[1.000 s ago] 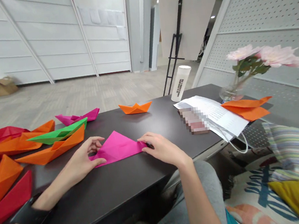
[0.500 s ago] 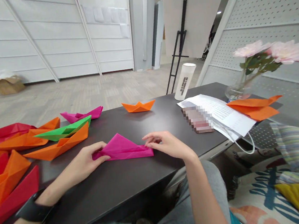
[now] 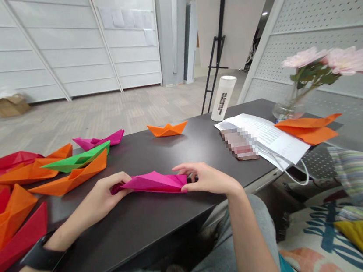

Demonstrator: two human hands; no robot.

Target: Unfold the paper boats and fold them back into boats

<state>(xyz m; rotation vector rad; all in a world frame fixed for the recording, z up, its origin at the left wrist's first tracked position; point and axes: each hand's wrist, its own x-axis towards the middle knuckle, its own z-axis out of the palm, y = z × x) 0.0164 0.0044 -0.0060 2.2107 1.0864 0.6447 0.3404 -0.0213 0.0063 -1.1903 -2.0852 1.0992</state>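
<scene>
magenta origami paper (image 3: 152, 183), folded into a long flat strip with a raised peak, lies on the dark table (image 3: 139, 223) between the hands, near the front edge. left hand (image 3: 109, 192): fingers and thumb closed on the strip's left end. right hand (image 3: 208, 179): thumb tip (image 3: 184, 190) at the lower right corner, index finger raised above the paper; can't tell if it is clamped. black wrist band (image 3: 42, 259) on left wrist. just beyond the left hand, orange paper boat (image 3: 71, 179) and green paper boat (image 3: 78, 159). red paper boat (image 3: 16, 244) lies at far left. small orange paper boat (image 3: 167, 129) sits farther along the table. to the right, printed papers (image 3: 264, 137), glass vase (image 3: 289, 108) with pink flowers (image 3: 347, 60), white bottle (image 3: 221, 99).
</scene>
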